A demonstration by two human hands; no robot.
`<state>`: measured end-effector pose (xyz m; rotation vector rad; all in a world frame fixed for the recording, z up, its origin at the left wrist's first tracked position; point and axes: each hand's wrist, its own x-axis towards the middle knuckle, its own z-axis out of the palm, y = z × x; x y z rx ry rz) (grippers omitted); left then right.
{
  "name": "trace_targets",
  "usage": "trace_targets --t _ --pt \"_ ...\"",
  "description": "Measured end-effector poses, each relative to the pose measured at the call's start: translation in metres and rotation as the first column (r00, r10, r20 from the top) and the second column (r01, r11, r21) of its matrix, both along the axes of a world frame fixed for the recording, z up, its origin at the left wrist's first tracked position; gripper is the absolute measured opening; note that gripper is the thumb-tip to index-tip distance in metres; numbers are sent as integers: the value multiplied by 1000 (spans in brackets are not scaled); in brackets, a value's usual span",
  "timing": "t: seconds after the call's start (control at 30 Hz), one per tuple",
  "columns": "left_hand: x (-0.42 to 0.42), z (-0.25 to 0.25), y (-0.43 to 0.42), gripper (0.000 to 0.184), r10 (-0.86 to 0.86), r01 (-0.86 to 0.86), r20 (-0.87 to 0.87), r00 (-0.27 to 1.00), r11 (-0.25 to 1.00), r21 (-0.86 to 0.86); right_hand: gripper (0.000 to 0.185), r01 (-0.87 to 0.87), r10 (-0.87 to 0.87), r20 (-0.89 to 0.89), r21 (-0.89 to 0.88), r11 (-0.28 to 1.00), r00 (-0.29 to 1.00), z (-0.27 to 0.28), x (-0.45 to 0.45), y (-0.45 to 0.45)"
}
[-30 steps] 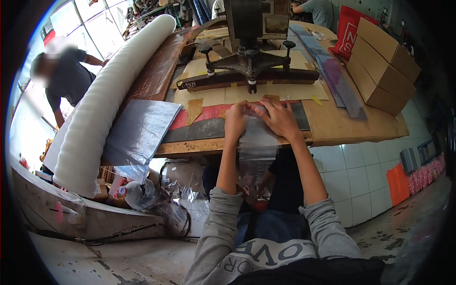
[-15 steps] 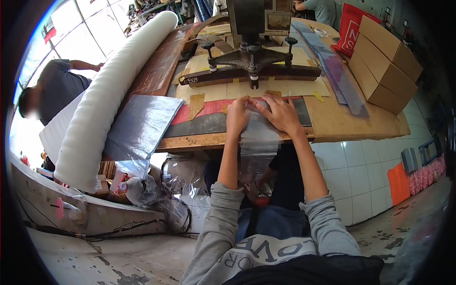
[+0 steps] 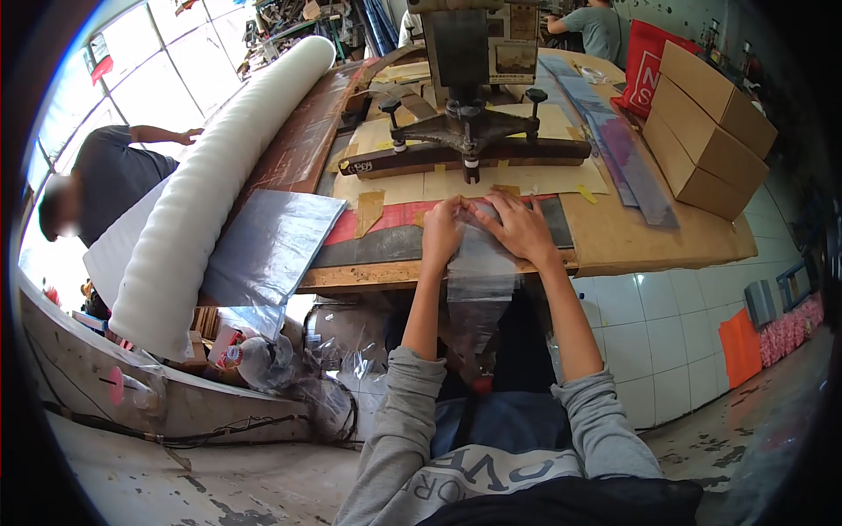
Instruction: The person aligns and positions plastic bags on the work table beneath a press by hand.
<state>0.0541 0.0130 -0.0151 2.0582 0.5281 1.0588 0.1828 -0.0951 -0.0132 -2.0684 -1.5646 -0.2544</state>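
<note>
Clear plastic film (image 3: 482, 267) hangs over the table's front edge between my forearms, its upper end at my fingers. My left hand (image 3: 442, 230) is closed, its fingers pinching the film's top left corner. Beside it my right hand (image 3: 519, 225) rests with fingers bent over the film's upper right part, thumb reaching toward the left hand; it also looks closed on the film. Just beyond the hands stands a press with a long dark bar (image 3: 465, 158), raised above the red strip (image 3: 395, 215) and the pale board (image 3: 408, 182).
A white foam roll (image 3: 219, 184) and folded bluish plastic sheets (image 3: 272, 237) lie on the left. Cardboard boxes (image 3: 702, 131), a red bag (image 3: 645, 66) and long plastic strips (image 3: 614, 145) are on the right. One person (image 3: 114, 171) is at the left, another (image 3: 592, 31) behind.
The person at the left has shifted, one arm now extended toward the foam roll. The view has tilted slightly. My hands stay together at the film's upper end.
</note>
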Motion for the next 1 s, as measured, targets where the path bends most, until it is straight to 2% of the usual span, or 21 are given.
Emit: trace_targets --t 0.17,0.27,0.37,0.6,0.8,0.93,1.0 --pt "-9 9 1 18 -111 114 -69 991 993 41 66 3 -3 -16 3 1000 1000 -3 -1 -2" --pt "-16 8 9 18 -250 249 -66 966 968 -36 67 5 -5 -3 3 1000 1000 0 1 0" --pt "-18 9 12 19 -227 231 -122 966 973 21 66 2 -2 -22 -3 1000 1000 0 -2 -3" --pt "-14 0 11 22 -199 203 -57 978 977 71 61 -25 26 -73 18 1000 997 -4 3 -1" --pt "-18 8 11 32 -263 263 -126 956 965 -21 55 -35 38 -49 61 998 998 -4 3 -3" --pt "-19 7 19 38 -321 314 -162 933 947 -68 52 -9 10 -46 11 1000 999 -2 2 -4" --pt "-17 8 15 33 -266 268 -142 953 963 -6 52 31 -31 -42 -10 999 999 -6 1 -2"
